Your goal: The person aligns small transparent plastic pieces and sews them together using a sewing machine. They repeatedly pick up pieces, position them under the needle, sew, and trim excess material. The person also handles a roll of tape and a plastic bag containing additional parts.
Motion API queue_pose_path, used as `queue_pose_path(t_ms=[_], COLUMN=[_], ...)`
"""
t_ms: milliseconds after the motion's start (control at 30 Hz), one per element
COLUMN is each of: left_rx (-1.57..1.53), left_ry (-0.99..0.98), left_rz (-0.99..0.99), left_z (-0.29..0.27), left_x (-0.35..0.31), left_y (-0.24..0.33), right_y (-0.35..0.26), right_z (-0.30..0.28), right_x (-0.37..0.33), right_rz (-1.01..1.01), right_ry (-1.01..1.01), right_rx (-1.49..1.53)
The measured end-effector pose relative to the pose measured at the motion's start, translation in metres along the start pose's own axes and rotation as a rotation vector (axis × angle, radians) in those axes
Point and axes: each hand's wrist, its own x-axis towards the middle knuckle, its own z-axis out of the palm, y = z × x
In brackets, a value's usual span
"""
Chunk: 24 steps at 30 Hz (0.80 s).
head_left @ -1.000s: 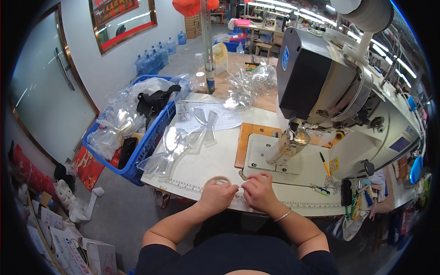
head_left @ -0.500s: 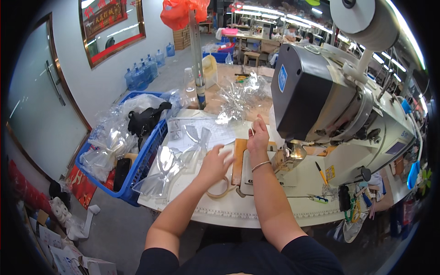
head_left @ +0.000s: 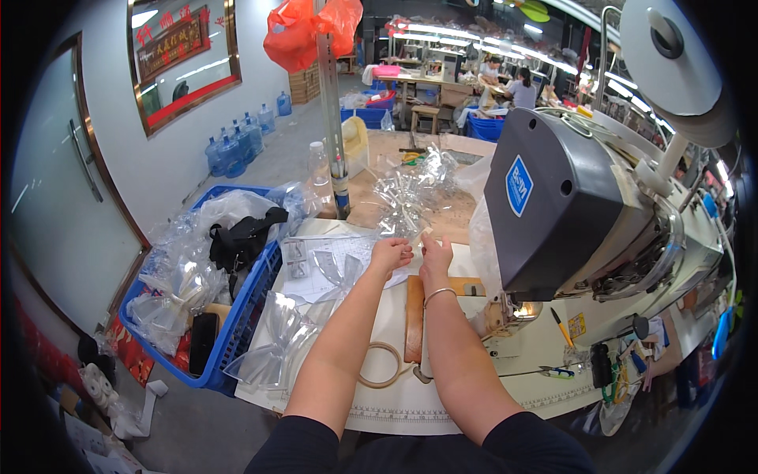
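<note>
Both of my hands are together over the white sewing table [head_left: 332,399], just short of a pile of clear plastic pieces [head_left: 401,201]. My left hand [head_left: 391,254] has its fingers curled closed; what they hold, if anything, cannot be made out. In a pinch, my right hand [head_left: 436,257] has a small pale bit at its fingertips, too small to name. Below the hands lie an L-shaped wooden guide [head_left: 414,316] and a thin beige ring [head_left: 363,371]. Clear plastic bows [head_left: 278,340] rest left of my left forearm, beside a printed sheet [head_left: 298,265].
An industrial sewing machine [head_left: 545,205] looms on the right, with a thread cone above it. Thread snips [head_left: 559,372] and an orange pen [head_left: 562,325] lie under its arm. A blue basket [head_left: 225,347] of plastic pieces stands left. A metal post [head_left: 332,126] rises beyond the table.
My left hand has moved up and right to meet my right hand, its spread fingers now closed. My right hand has come down slightly and pinches. The whole view has shifted a little.
</note>
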Motion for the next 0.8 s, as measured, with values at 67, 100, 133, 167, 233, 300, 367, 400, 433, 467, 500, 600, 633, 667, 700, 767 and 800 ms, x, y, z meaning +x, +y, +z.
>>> queue_pose_path(t_ms=[67, 100, 133, 167, 233, 300, 367, 400, 433, 467, 500, 600, 633, 667, 700, 767, 800], left_rx=[-0.005, -0.007, -0.022, -0.037, -0.091, -0.170, -0.077, -0.031, -0.056, -0.081, -0.107, -0.042, -0.032, -0.021, -0.012, 0.009, 0.023], left_ry=[-0.010, -0.015, -0.005, 0.010, 0.047, 0.084, 0.053, 0.041, 0.035, 0.029, 0.024, -0.101, -0.113, -0.113, -0.114, -0.132, -0.147], left_rz=[-0.013, -0.020, -0.024, -0.026, -0.045, -0.072, 0.020, 0.067, 0.075, 0.080, 0.087, 0.063, 0.055, 0.039, 0.025, 0.039, 0.045], left_z=[-0.004, -0.006, -0.006, -0.008, -0.004, 0.011, 0.017, 0.018, 0.015, 0.012, 0.009, 0.005, 0.008, 0.007, 0.006, 0.013, 0.020], left_x=[0.002, 0.002, 0.003, 0.003, -0.001, -0.007, -0.001, 0.003, 0.009, 0.014, 0.018, 0.018, 0.017, 0.008, 0.002, 0.000, -0.001], left_y=[0.004, 0.005, 0.006, 0.008, 0.015, 0.029, 0.023, 0.019, 0.014, 0.009, 0.004, -0.006, -0.005, -0.004, -0.003, -0.003, -0.002], right_y=[0.013, 0.017, 0.020, 0.020, 0.012, 0.014, 0.019, 0.022, 0.025, 0.024, 0.023, 0.025, 0.027, 0.026, 0.019, 0.019, 0.022], right_z=[-0.002, -0.002, -0.002, 0.004, 0.014, 0.014, 0.013, 0.013, 0.013, 0.012, 0.011, 0.000, -0.006, -0.006, -0.002, -0.007, -0.008], right_x=[0.008, 0.009, 0.010, 0.004, -0.010, -0.003, 0.004, 0.006, 0.009, 0.011, 0.014, 0.033, 0.040, 0.038, 0.032, 0.042, 0.053], right_rz=[0.000, 0.005, 0.009, 0.000, -0.024, -0.087, -0.145, -0.173, -0.200, -0.113, -0.026, 0.173, 0.226, 0.282, 0.335, 0.330, 0.280], right_ry=[-0.017, -0.032, -0.045, -0.047, -0.040, -0.041, -0.016, 0.010, 0.035, 0.059, 0.082, 0.022, -0.020, 0.010, 0.039, 0.061, 0.050], right_rx=[-0.049, -0.063, -0.077, -0.087, -0.110, -0.130, -0.126, -0.113, -0.099, -0.124, -0.148, -0.091, -0.050, 0.008, 0.065, 0.116, 0.111])
